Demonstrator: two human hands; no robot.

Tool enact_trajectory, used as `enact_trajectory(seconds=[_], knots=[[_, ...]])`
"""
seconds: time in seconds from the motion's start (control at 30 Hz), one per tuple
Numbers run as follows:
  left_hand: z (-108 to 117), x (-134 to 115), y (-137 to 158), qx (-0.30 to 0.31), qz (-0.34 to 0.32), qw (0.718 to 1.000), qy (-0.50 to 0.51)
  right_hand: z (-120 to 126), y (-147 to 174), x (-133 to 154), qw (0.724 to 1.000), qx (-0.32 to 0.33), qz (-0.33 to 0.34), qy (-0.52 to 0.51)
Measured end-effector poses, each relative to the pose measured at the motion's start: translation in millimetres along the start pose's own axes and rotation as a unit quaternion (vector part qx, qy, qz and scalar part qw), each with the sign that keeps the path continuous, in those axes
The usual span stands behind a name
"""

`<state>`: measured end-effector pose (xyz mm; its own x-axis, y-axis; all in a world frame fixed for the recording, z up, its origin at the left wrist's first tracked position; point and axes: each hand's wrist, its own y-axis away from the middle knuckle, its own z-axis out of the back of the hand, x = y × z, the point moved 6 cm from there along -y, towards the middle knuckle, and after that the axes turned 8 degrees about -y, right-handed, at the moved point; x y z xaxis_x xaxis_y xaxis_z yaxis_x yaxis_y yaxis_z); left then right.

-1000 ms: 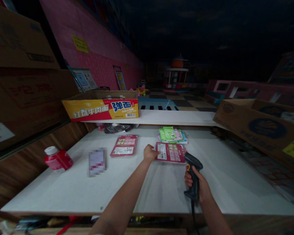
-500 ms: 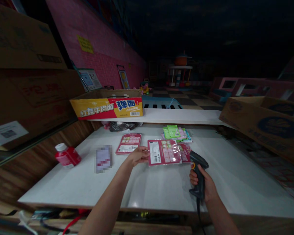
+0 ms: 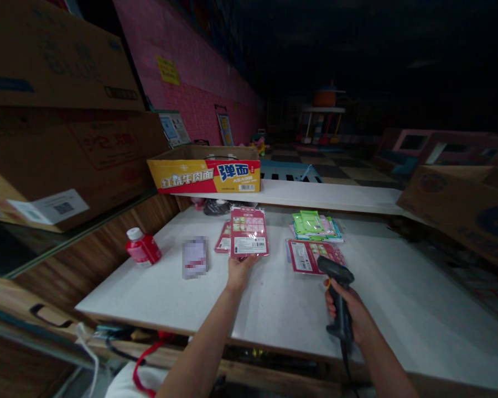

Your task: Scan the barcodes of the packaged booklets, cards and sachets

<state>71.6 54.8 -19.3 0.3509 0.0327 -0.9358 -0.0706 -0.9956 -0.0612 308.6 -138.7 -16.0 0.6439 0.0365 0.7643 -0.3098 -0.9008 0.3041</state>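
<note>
My left hand (image 3: 238,270) holds a pink flat packet (image 3: 249,232) by its lower edge, lifted above the white table (image 3: 282,309). Under it lies another pink packet (image 3: 223,239), partly hidden. My right hand (image 3: 348,312) grips a black handheld barcode scanner (image 3: 336,276), its head pointing at a third pink packet (image 3: 305,255) flat on the table. Behind that packet sits a stack of green and pastel packets (image 3: 315,225).
A red bottle with a white cap (image 3: 143,248) lies at the table's left. A yellow-red cardboard tray (image 3: 205,168) stands on the raised white shelf (image 3: 323,196). Large cardboard boxes sit at left (image 3: 58,138) and right (image 3: 465,204). A blurred card (image 3: 195,256) lies on the table.
My left hand lifted a pink packet off the pile by the scanner and carried it left, over the other pink packet. The scanner hand stayed roughly in place. The view shifted right.
</note>
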Motion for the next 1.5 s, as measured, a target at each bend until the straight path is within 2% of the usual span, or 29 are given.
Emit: enact_trajectory(seconds=[0.23, 0.43, 0.53, 0.73, 0.87, 1.03, 1.2, 1.33, 1.5], knots=[[0.2, 0.1, 2.4, 0.009, -0.029, 0.999, -0.015, -72.2, 6.0, -13.2, 0.995, 0.038, -0.004, 0.093], [-3.8, -10.2, 5.3, 0.008, -0.060, 0.994, -0.092, -84.9, 1.0, -11.5, 0.993, 0.018, 0.006, 0.119], [-2.4, -8.6, 4.8, -0.003, -0.045, 0.993, -0.106, -81.8, 0.6, -12.7, 0.993, 0.020, 0.002, 0.116], [-0.6, -1.2, 3.7, -0.006, -0.015, 1.000, -0.024, -75.4, 4.6, -14.7, 0.997, 0.041, -0.024, 0.068], [-1.0, -1.1, 4.2, -0.007, -0.014, 1.000, -0.018, -69.1, 6.7, -10.8, 0.997, 0.037, -0.015, 0.065], [-0.1, -0.1, 3.4, 0.003, -0.022, 1.000, -0.022, -33.1, 5.7, -7.8, 0.998, 0.037, -0.029, 0.031], [0.5, 0.6, 2.6, 0.012, -0.030, 0.999, -0.008, 12.8, 3.2, -8.0, 0.993, 0.056, -0.048, -0.092], [6.2, -2.3, 3.3, -0.019, -0.044, 0.999, 0.011, 24.1, 2.1, -8.0, 0.981, 0.075, -0.049, -0.173], [24.9, -12.2, -7.3, -0.089, -0.041, 0.995, 0.025, 22.5, 2.4, -8.7, 0.976, 0.077, -0.062, -0.193]])
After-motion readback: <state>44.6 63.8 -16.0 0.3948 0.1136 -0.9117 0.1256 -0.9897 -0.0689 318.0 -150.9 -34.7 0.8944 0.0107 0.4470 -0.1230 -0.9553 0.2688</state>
